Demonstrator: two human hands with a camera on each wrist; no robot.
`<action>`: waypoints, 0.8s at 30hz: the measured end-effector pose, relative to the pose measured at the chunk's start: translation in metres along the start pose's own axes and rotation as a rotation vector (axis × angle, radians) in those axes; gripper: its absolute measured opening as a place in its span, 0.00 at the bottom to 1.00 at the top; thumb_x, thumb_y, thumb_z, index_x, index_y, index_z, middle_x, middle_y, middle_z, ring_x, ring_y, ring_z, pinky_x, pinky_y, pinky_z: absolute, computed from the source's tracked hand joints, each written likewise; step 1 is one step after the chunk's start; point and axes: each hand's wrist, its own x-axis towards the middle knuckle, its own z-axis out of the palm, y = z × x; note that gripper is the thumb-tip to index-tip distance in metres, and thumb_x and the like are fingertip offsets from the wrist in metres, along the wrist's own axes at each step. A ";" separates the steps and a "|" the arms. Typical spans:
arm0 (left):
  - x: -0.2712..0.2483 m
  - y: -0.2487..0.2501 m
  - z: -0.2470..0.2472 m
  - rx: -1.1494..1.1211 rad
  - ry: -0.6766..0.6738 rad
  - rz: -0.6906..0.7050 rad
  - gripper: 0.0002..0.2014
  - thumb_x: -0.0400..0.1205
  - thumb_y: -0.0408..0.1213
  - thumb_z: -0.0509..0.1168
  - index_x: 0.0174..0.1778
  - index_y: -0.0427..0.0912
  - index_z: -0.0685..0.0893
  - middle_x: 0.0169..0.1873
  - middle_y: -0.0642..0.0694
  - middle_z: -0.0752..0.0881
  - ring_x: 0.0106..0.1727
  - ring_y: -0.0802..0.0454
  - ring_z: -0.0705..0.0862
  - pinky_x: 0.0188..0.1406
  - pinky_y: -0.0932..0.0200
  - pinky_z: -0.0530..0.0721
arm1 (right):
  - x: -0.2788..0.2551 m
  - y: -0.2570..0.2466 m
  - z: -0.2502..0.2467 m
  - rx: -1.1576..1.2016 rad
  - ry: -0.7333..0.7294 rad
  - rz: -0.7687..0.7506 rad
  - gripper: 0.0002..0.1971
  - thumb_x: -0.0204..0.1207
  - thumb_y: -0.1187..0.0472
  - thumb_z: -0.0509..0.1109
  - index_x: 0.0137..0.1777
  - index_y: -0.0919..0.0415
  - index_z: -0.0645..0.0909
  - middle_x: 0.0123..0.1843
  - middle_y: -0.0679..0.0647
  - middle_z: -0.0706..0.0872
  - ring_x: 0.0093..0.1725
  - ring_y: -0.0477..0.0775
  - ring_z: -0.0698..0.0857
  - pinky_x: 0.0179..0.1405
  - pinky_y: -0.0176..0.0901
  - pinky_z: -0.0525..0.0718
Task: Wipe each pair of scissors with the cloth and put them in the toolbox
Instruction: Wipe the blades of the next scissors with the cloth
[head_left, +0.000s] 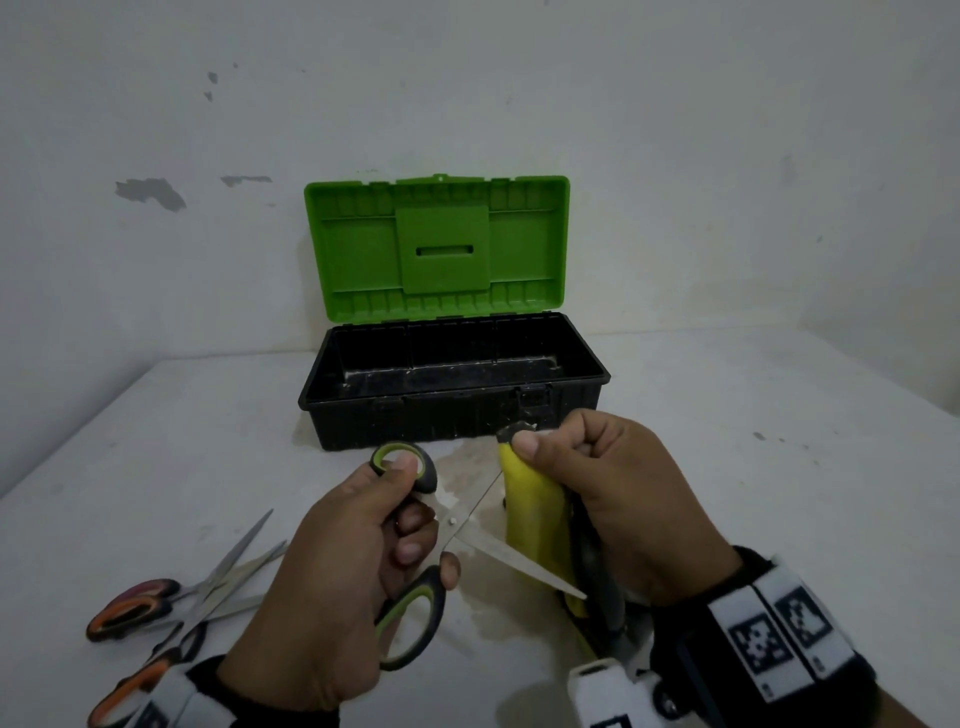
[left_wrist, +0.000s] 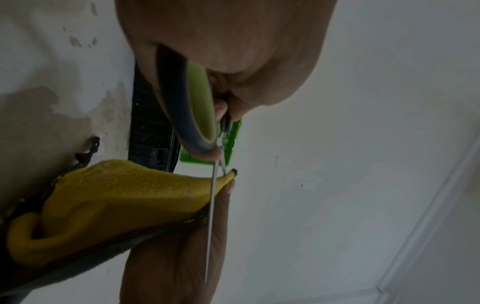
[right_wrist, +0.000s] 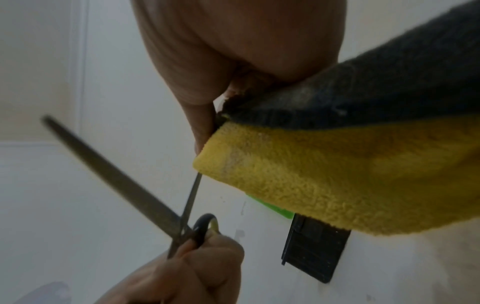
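My left hand (head_left: 363, 551) grips the green-and-black handles of a pair of scissors (head_left: 498, 553), blades spread apart. One blade runs up into the folded yellow-and-grey cloth (head_left: 535, 525), which my right hand (head_left: 597, 493) pinches around it. The other blade points down to the right, bare. The left wrist view shows the cloth (left_wrist: 124, 197) and a thin blade edge (left_wrist: 211, 216). In the right wrist view the cloth (right_wrist: 337, 181) covers one blade tip and the scissors (right_wrist: 182, 226) cross below. The toolbox (head_left: 452, 400) stands open behind, black base apparently empty, green lid up.
Orange-handled scissors (head_left: 156, 613), at least two pairs, lie in a heap on the white table (head_left: 779, 493) at the front left, partly behind my left wrist. A white wall (head_left: 675, 156) rises just behind the toolbox. A damp stain marks the table in front of the box.
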 end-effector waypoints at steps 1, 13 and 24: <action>0.000 0.000 0.000 0.005 0.001 -0.003 0.11 0.86 0.41 0.60 0.45 0.37 0.80 0.24 0.46 0.67 0.20 0.54 0.64 0.17 0.56 0.77 | -0.003 0.000 0.002 -0.009 -0.009 -0.005 0.14 0.63 0.52 0.83 0.30 0.58 0.82 0.33 0.64 0.87 0.36 0.64 0.88 0.39 0.55 0.88; -0.002 0.002 -0.004 0.027 -0.013 0.000 0.12 0.86 0.42 0.61 0.42 0.37 0.81 0.25 0.46 0.67 0.20 0.54 0.63 0.19 0.56 0.76 | -0.011 -0.004 0.006 0.064 -0.015 0.032 0.15 0.60 0.53 0.82 0.32 0.61 0.81 0.32 0.64 0.83 0.34 0.60 0.82 0.34 0.48 0.87; -0.004 0.001 -0.003 0.014 -0.012 0.004 0.12 0.86 0.42 0.60 0.43 0.37 0.80 0.25 0.45 0.67 0.20 0.53 0.63 0.18 0.55 0.76 | -0.008 -0.005 0.001 0.001 -0.004 0.004 0.13 0.65 0.55 0.81 0.31 0.59 0.81 0.31 0.60 0.86 0.34 0.59 0.87 0.37 0.43 0.86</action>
